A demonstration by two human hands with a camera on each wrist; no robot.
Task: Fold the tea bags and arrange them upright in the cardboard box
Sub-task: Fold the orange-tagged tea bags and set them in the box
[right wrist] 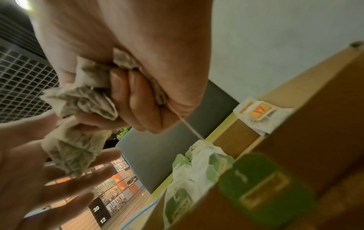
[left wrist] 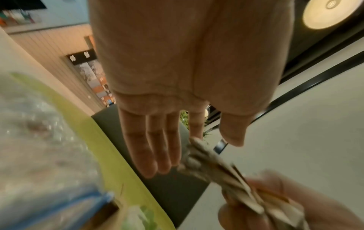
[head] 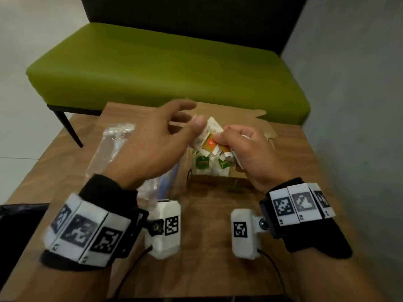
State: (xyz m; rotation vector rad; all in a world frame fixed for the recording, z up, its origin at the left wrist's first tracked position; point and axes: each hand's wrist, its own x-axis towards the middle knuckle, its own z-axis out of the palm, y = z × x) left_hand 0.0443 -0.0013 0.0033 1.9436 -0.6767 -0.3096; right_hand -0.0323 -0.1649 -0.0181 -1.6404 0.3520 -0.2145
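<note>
My right hand [head: 235,140] grips a bunch of white tea bags [head: 209,138] with orange and yellow tags, held just above the cardboard box [head: 209,182]. In the right wrist view its fingers [right wrist: 138,101] curl tight round the crumpled bags [right wrist: 78,101], and a string hangs down from the fist. My left hand [head: 187,115] is spread with straight fingers, its thumb tip touching the top of the bunch; its palm [left wrist: 177,147] faces the bags [left wrist: 212,168]. Several green-tagged tea bags [head: 204,163] stand inside the box.
A clear plastic zip bag [head: 113,144] lies on the wooden table left of the box. An orange-tagged tea bag [right wrist: 258,112] sits at the box's far wall. A green bench [head: 165,68] stands beyond the table's far edge.
</note>
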